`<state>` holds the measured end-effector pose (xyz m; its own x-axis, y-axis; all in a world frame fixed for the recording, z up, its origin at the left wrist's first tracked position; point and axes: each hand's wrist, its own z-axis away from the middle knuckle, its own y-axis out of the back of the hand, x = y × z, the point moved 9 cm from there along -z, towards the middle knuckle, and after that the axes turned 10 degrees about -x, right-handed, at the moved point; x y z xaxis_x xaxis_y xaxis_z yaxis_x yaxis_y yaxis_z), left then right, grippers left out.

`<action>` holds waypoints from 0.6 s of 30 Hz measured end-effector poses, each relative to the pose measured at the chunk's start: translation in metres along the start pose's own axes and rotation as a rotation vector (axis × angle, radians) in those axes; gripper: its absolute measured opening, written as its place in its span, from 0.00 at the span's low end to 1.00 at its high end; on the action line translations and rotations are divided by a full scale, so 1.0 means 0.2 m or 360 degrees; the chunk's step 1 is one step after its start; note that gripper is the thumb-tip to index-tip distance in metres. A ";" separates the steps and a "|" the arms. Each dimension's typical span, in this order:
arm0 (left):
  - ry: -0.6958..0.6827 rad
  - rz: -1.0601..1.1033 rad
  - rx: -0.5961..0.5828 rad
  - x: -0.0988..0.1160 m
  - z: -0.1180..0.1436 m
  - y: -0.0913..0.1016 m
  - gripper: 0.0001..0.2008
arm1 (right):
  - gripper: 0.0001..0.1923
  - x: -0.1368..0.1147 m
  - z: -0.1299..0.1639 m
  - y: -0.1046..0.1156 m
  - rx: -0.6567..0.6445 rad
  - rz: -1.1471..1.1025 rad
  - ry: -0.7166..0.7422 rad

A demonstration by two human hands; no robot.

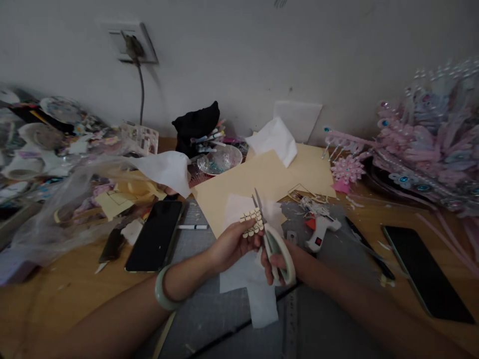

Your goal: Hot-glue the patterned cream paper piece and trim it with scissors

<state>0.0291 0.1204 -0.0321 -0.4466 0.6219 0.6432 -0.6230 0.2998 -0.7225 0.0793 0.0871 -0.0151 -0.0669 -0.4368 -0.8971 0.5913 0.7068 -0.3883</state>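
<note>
Scissors (275,239) sit in the right hand (279,262), fingers through the pale green handles, so that grip is closed around them. The blades point up and away from the person, and they look a little open, right beside a small cream piece with a scalloped edge (252,223). The left hand (230,244) pinches that little piece by its lower side, a tight narrow grip, and holds it up off the tabletop so the blades can get at its edge. A pale green bangle (163,291) sits on the left wrist.

Both hands work over a grey cutting mat (209,314) at the near edge of the tabletop, in the middle. White paper scraps (258,294) lie on the mat under the hands, likely where cut bits fall. A big tan sheet (262,179) lies just behind, toward the wall.

A white glue gun (321,230) rests just right of the hands, close by. One black phone (155,242) lies flat to the left and another phone (426,271) near the right edge, both out of the way. A pink feathery headpiece (422,144) fills the far right corner. Piles of craft bits (56,149) crowd the far left.
</note>
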 end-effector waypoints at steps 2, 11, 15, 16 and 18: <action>-0.0052 0.0024 0.0047 0.02 0.00 0.02 0.13 | 0.25 0.00 -0.03 0.03 0.0012 -0.0072 0.0081; -0.0115 -0.0137 0.0047 0.03 0.00 0.00 0.15 | 0.23 0.08 -0.01 0.10 -0.0036 -0.0169 0.0188; -0.0105 -0.0122 0.0052 0.03 0.01 -0.01 0.14 | 0.24 0.09 -0.02 0.08 -0.0111 -0.0195 0.0232; -0.0103 -0.0123 0.0054 0.03 0.01 -0.01 0.14 | 0.24 0.09 -0.02 0.08 -0.0143 -0.0215 0.0252; -0.0106 -0.0128 0.0052 0.03 0.01 -0.01 0.14 | 0.25 0.08 -0.03 0.07 -0.0169 -0.0238 0.0284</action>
<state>0.0262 0.1220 -0.0252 -0.4354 0.5471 0.7149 -0.6787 0.3222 -0.6599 0.0828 0.0931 -0.0364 -0.2936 -0.4427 -0.8472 0.4768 0.7003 -0.5312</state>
